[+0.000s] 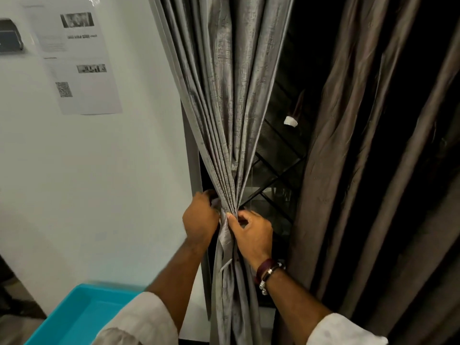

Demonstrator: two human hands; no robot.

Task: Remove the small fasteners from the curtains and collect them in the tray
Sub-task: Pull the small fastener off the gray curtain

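Beside one teal tray (74, 312), two hands (201, 217) (254, 235) pinch one gathered curtain (229, 120).

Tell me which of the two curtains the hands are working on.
The grey curtain beside the white wall: left hand and right hand pinch its gathered waist. The brown curtain hangs loose, untouched.

A faint sheen is being shown by the grey curtain (224, 95) of slubby woven cloth and by the smoother brown satin-like curtain (373, 145), while the turquoise tray (74, 312) is being seen as smooth glossy plastic beside matt printed paper sheets (74, 58).
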